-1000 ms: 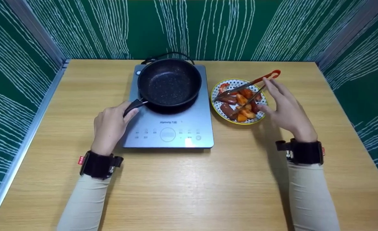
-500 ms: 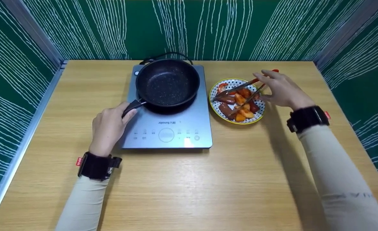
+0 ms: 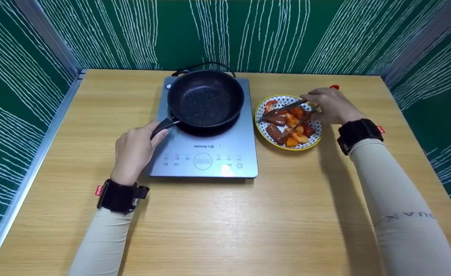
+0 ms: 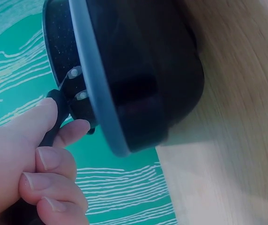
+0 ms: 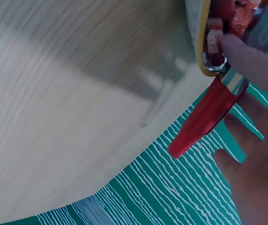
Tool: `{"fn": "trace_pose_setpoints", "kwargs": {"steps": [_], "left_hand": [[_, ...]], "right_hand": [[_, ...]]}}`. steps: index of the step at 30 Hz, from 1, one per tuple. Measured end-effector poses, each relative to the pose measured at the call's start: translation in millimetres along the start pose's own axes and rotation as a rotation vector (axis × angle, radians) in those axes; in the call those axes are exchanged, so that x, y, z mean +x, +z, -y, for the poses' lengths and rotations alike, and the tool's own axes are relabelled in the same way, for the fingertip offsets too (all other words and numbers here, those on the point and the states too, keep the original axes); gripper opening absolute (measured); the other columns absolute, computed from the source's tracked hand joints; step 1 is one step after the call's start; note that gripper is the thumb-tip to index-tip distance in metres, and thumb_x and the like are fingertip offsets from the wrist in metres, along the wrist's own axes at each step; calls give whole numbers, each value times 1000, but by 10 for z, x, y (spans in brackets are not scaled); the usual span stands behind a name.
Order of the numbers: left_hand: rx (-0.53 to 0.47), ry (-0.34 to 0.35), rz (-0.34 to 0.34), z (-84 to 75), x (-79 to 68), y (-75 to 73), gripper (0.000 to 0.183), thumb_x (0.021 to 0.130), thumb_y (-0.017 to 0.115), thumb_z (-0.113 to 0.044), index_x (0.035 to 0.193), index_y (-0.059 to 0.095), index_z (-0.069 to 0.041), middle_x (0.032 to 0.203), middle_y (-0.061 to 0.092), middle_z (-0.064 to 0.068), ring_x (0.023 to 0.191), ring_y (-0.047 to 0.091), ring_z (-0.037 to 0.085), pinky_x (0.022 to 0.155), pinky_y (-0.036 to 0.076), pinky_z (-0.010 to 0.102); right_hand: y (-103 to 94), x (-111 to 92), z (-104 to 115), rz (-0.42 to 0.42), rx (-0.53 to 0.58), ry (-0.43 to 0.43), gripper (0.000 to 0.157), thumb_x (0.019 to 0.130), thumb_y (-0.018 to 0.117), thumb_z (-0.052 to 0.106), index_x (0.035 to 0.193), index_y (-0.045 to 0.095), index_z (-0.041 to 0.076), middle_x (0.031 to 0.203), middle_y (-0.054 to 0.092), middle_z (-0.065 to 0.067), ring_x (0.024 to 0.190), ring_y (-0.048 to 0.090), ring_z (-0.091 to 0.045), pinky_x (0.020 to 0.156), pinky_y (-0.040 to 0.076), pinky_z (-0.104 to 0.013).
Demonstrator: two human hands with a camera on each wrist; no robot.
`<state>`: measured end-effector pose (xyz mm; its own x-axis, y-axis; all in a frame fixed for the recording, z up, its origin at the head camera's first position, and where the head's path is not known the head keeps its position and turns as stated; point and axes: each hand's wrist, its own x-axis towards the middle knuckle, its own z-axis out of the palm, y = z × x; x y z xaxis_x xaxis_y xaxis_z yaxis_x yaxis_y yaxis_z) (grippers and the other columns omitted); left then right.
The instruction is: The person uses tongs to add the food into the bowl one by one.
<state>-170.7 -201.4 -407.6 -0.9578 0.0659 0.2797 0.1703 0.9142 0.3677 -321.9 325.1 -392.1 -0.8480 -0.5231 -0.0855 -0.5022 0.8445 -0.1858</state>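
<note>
My left hand (image 3: 135,151) grips the black handle (image 3: 164,125) of a dark speckled frying pan (image 3: 206,100). In the left wrist view its thumb lies along the handle and its fingers curl round it. On the right, my right hand (image 3: 334,105) holds the metal arms of red-handled tongs (image 5: 204,119) between thumb and fingers. The tongs' tips are spread over chunks of red-brown and orange food (image 3: 291,120) on a dotted plate (image 3: 310,143) with a yellow rim. The right hand covers most of the red handle in the head view.
Under the pan sits a silver induction cooker (image 3: 229,138), its black cable (image 3: 219,64) behind it. All stand on a wooden table (image 3: 225,226), enclosed by green white-streaked panels (image 3: 248,34) at the back and sides.
My right hand has come in over the tongs from the right and its fingers have closed round their arms. The left hand and pan have stayed in place.
</note>
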Motion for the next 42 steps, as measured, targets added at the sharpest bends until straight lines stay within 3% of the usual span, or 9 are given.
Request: {"fn": "trace_pose_setpoints", "kwargs": {"steps": [6,11,19,24,27,31,36,42], "left_hand": [[-2,-5,11,-12,7,-4,27,106,65,-40,103,65,-14,74,60,8,64,56,31,56,31,38],[-2,-5,14,-8,5,-8,27,106,65,-40,103,65,-14,74,60,8,64,56,31,57,31,38],[9,4,5,7,3,3,27,105,66,-41,103,64,-14,75,61,11,65,58,36,54,33,42],[11,3,8,7,6,5,27,105,66,-42,105,65,-14,75,61,11,65,58,36,54,34,42],[11,2,11,13,10,-1,27,105,66,-41,106,65,-14,75,61,11,65,58,35,54,32,41],[12,4,13,10,10,-9,27,106,66,-41,106,65,-15,75,61,10,65,57,34,56,32,40],[9,3,14,6,1,-19,26,106,66,-41,105,64,-15,74,59,9,65,56,33,56,31,40],[2,2,14,-5,2,-20,27,106,66,-40,104,64,-14,75,59,9,65,55,32,57,31,40]], "right_hand": [[21,-2,-33,-49,-5,-15,53,87,86,-2,137,69,3,130,61,-28,119,57,-47,103,47,-64],[3,-38,-60,-35,46,19,48,87,86,0,133,72,4,127,65,-24,117,61,-44,102,49,-63],[-40,-175,-80,-72,90,-13,39,91,84,5,128,72,3,121,70,-23,110,67,-41,95,53,-60],[-84,-359,-46,-71,133,66,42,101,76,17,137,61,3,131,60,-25,116,60,-45,99,48,-66],[-93,-487,-5,-114,175,93,45,104,71,29,137,58,2,131,57,-23,114,58,-44,97,47,-67],[-65,-659,77,-198,237,122,47,107,65,38,136,55,3,124,54,-19,105,53,-38,88,45,-56],[-29,-839,246,-282,232,165,48,109,59,43,137,52,5,108,52,-15,90,48,-30,72,36,-42],[-99,-1038,529,-221,202,289,56,106,58,54,137,55,8,101,59,-17,79,52,-32,63,38,-41]]}}
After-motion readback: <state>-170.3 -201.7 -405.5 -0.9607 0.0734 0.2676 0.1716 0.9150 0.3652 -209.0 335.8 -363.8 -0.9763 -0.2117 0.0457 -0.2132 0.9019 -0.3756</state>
